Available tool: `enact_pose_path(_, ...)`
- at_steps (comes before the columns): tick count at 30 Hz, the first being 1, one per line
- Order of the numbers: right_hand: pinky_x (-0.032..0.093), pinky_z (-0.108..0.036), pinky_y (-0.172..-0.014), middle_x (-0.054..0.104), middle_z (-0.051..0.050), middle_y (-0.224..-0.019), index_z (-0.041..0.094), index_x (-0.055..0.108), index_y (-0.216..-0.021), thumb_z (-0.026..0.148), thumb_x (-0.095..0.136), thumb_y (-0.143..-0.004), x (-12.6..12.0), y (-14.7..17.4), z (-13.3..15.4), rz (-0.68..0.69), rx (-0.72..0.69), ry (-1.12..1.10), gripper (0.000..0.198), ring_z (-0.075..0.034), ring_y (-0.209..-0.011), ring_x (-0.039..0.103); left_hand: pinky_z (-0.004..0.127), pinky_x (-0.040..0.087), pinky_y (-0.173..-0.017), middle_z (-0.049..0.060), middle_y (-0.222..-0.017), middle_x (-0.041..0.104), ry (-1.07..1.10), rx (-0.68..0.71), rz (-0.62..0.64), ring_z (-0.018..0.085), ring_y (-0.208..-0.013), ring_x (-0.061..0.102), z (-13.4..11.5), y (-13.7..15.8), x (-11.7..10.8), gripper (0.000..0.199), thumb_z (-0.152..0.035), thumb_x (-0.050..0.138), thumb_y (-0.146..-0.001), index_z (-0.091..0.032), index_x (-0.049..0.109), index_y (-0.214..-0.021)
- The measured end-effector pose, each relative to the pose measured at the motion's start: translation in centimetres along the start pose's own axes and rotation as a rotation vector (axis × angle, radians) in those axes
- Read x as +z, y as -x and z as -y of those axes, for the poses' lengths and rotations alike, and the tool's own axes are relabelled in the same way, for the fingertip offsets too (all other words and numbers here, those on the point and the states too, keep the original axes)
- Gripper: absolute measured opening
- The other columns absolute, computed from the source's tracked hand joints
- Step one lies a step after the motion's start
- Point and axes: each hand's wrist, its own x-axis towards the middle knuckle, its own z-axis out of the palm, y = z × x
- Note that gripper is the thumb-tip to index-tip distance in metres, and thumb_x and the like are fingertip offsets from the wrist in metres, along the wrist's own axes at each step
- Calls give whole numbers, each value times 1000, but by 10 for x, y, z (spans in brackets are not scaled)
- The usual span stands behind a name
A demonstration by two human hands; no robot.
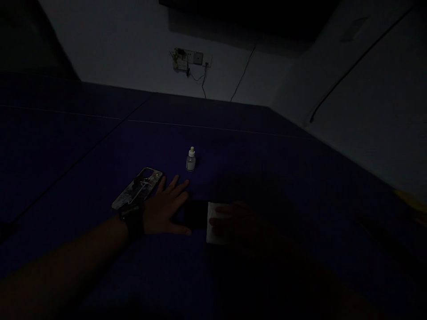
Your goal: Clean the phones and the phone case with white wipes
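My left hand (168,204), with a dark watch (133,218) on its wrist, lies flat with its fingers spread. Its thumb and fingertips are around the left end of a flat black rectangular object (196,214), probably a phone. Over that object's right part lies a folded white cloth or tissue (212,235). My right hand (236,218) rests on this white piece, fingers stretched out and pressing it down; much of the hand is lost in shadow. Beside my left hand is a patterned phone case (138,189) with a camera cutout. A small white-capped bottle (191,161) stands upright beyond my fingertips.
The room is very dark. A dark blue tabletop (100,146) extends to a pale wall with sockets (198,58) and hanging cables (203,84). Something yellowish (412,200) lies at the far right edge. A long dark shape at the lower right is too dim to name.
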Motion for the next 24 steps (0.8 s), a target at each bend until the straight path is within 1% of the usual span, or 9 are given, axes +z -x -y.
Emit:
enact_pose_path(5, 35, -52, -109, 57, -10, -148, 26, 53, -146, 31, 44, -101, 0, -15, -7, -39, 209, 74, 46, -29, -141, 46, 82, 14, -111, 26, -160, 33, -6, 5, -22, 53, -149, 20, 0, 0, 1, 86, -84, 64, -72, -17, 54, -126)
enact_pose_path(7, 34, -52, -108, 56, -11, -149, 24, 52, -147, 32, 46, -99, -2, -14, -9, -14, 174, 72, 48, -30, -143, 43, 82, 14, -111, 25, -160, 34, 3, 11, -41, 53, -149, 21, 1, 1, 2, 85, -84, 64, -72, -18, 54, -126)
enact_pose_path(11, 31, -51, -107, 67, -7, -136, 26, 60, -138, 34, 52, -95, -2, -3, -8, 5, -17, 79, 45, -30, -144, 41, 82, 12, -112, 23, -160, 35, 26, 2, -34, 53, -149, 21, 1, 1, 2, 87, -85, 65, -70, -20, 53, -128)
enact_pose_path(13, 30, -51, -107, 70, -5, -132, 28, 61, -136, 31, 53, -95, 0, 0, -8, -51, -24, 160, 42, -30, -141, 44, 82, 10, -113, 23, -160, 35, 36, -1, -34, 53, -149, 21, 1, 1, 2, 88, -85, 65, -70, -20, 53, -128)
enact_pose_path(15, 29, -51, -109, 69, -5, -134, 28, 60, -137, 26, 51, -97, 3, 0, -5, -136, 19, 262, 41, -29, -138, 48, 82, 10, -113, 23, -160, 35, 42, -6, -34, 53, -149, 22, 1, 0, 2, 88, -86, 65, -70, -20, 54, -128)
enact_pose_path(17, 29, -51, -112, 65, -7, -139, 27, 56, -143, 25, 49, -98, 6, -2, -1, -163, 37, 307, 45, -27, -137, 51, 82, 10, -112, 23, -159, 36, 42, -11, -38, 53, -148, 22, 1, 0, 2, 89, -86, 66, -68, -20, 55, -127)
enact_pose_path(19, 30, -49, -115, 60, -8, -145, 24, 46, -151, 26, 48, -99, 8, -4, 3, -110, -3, 272, 52, -25, -138, 50, 82, 11, -112, 23, -159, 37, 38, -9, -42, 54, -148, 23, 0, -1, 2, 89, -86, 66, -67, -20, 55, -126)
enact_pose_path(22, 32, -46, -119, 50, -11, -154, 19, 29, -159, 32, 49, -98, 7, -7, 4, -22, -32, 200, 65, -23, -144, 43, 82, 11, -112, 23, -159, 37, 34, -2, -41, 54, -148, 23, 0, -1, 1, 89, -87, 65, -68, -20, 55, -125)
enact_pose_path(24, 31, -48, -121, 45, -13, -157, 17, 23, -161, 35, 50, -99, 6, -7, 1, -22, 0, 182, 70, -25, -147, 38, 83, 11, -112, 24, -159, 37, 26, -3, -32, 54, -148, 23, 0, 0, 1, 88, -87, 65, -69, -19, 54, -125)
